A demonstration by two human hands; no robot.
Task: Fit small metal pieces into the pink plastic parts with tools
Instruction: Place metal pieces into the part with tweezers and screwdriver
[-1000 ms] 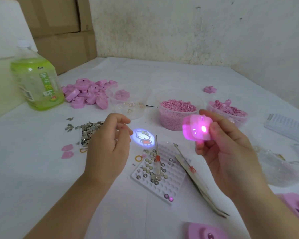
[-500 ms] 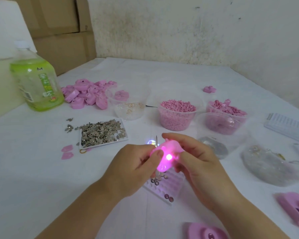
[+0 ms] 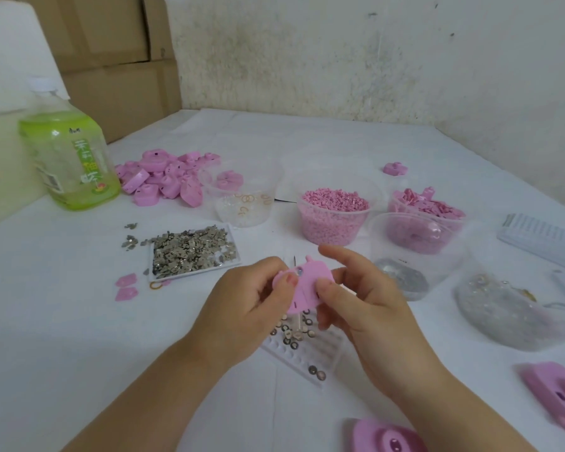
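In the head view, the pink plastic part [image 3: 307, 288] is up off the table, held between both hands just above the white dimpled tray [image 3: 310, 362]. My left hand [image 3: 242, 308] pinches its left edge, thumb on the face and fingers curled behind. My right hand [image 3: 369, 311] pinches the right edge with the thumb, and its index finger lifts free above the part.

The part looks like a thin moulded shell — light and stiff, I judge, with a smooth face that could slip out of a loose pinch. I would take it by the rims, so the small window near its top and the dark slots on its face are left uncovered.

A thin pin-like tool [image 3: 297, 321] shows under the part; I cannot tell whether either hand touches it. The small metal pieces [image 3: 190, 249] are heaped on a flat tray near the left hand — tiny and flat, likely fiddly for bare fingertips, so a tool suits them. More pink parts [image 3: 163, 182] are piled beyond, beside a green bottle [image 3: 72, 164].
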